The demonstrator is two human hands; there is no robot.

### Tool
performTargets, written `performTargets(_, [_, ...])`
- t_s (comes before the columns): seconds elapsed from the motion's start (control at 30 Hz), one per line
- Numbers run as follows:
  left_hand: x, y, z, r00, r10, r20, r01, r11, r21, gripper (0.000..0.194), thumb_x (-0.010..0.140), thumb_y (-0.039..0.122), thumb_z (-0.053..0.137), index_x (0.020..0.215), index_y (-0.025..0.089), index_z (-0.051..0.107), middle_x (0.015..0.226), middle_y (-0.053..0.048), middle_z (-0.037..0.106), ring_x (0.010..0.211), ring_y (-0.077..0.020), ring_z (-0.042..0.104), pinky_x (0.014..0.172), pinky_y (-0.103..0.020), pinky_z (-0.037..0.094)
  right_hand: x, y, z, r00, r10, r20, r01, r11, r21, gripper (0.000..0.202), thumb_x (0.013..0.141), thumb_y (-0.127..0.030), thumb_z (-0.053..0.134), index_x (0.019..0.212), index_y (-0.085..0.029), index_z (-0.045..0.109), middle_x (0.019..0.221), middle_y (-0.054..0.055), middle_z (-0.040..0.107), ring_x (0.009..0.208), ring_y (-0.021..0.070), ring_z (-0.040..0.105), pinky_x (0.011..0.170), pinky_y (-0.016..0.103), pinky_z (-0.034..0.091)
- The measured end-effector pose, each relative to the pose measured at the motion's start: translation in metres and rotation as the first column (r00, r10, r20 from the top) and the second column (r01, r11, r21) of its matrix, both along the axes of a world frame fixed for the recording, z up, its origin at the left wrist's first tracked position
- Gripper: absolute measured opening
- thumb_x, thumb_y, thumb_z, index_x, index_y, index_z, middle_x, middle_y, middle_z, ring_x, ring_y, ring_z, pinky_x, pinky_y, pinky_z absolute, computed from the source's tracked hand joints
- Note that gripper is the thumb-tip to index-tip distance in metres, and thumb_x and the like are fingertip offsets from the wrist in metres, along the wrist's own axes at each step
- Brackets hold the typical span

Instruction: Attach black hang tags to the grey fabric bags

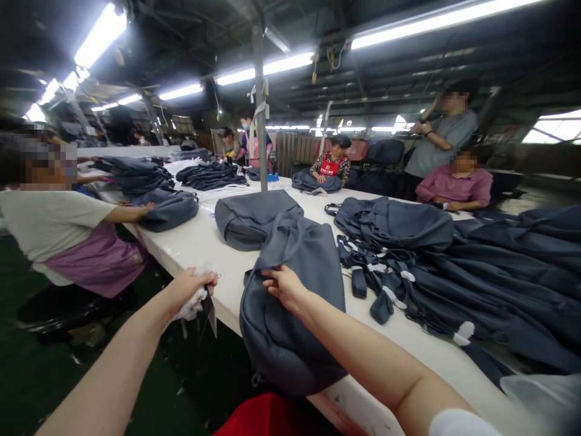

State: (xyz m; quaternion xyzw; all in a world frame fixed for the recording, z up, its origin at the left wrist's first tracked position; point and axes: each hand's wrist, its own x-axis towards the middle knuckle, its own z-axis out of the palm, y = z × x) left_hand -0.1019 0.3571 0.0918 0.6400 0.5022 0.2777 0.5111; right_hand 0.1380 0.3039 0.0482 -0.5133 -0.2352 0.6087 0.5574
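Observation:
A dark grey-blue backpack (pixel 302 254) lies at the near table edge, its lower end hanging slightly over. My right hand (pixel 284 287) rests on its front, fingers apart and partly bent against the fabric near a seam. To the left, beyond the table edge, my left hand (pixel 193 287) is closed round crumpled white plastic (pixel 194 307). A dark hang tag (pixel 209 315) dangles below those fingers. Behind the near backpack lies another grey-blue bag (pixel 247 221), touching it.
Bundled dark straps (pixel 376 266) with white ties and piled bags (pixel 508 284) cover the right of the white table (pixel 213 257). A metal post (pixel 259 109) rises behind. On the left, a person (pixel 68 230) handles another bag (pixel 170 210). More people sit and stand across the table.

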Motion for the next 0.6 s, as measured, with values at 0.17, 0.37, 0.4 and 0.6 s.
performTargets(0.17, [0.035,0.055,-0.01,0.987,-0.126,-0.099,0.137,0.984,0.118,0.026,0.062,0.04,0.061,0.058,0.014,0.059,0.051,-0.003,0.058,0.047,-0.0134,0.047,0.045,-0.023,0.034,0.017,0.047,0.003,0.997,0.016,0.069,-0.033,0.966,0.256,0.037,0.091,-0.02,0.049,0.127,-0.027,0.048,0.117,0.005,0.061,0.055,0.0036,0.058,0.038,0.012,0.038])
performTargets(0.37, [0.079,0.074,-0.02,0.965,-0.246,-0.085,0.259,0.946,0.195,0.03,0.063,0.045,0.06,0.058,0.015,0.06,0.053,-0.003,0.058,0.053,-0.0172,0.051,0.053,-0.027,0.041,0.025,0.08,-0.003,0.896,0.21,0.391,-0.332,0.902,0.277,0.04,0.084,-0.014,0.051,0.123,-0.021,0.058,0.091,0.003,0.067,0.046,0.0052,0.049,0.041,0.016,0.036])
performTargets(0.4, [0.084,0.074,-0.02,0.964,-0.254,-0.078,0.265,0.938,0.223,0.03,0.062,0.045,0.062,0.059,0.016,0.06,0.055,-0.003,0.059,0.058,-0.0186,0.053,0.057,-0.027,0.043,0.026,0.083,-0.003,0.849,0.182,0.496,-0.359,0.887,0.29,0.042,0.081,-0.011,0.054,0.121,-0.022,0.061,0.095,0.003,0.067,0.049,0.0054,0.05,0.044,0.017,0.038])
performTargets(0.6, [0.1,0.073,-0.018,0.956,-0.292,-0.025,0.283,0.898,0.336,0.027,0.065,0.046,0.067,0.067,0.02,0.062,0.071,-0.005,0.066,0.085,-0.0244,0.059,0.088,-0.034,0.048,0.028,0.098,-0.007,0.455,0.035,0.89,-0.508,0.831,0.227,0.022,0.076,-0.015,0.063,0.093,-0.018,0.075,0.079,0.002,0.069,0.058,0.0111,0.056,0.06,0.023,0.044])
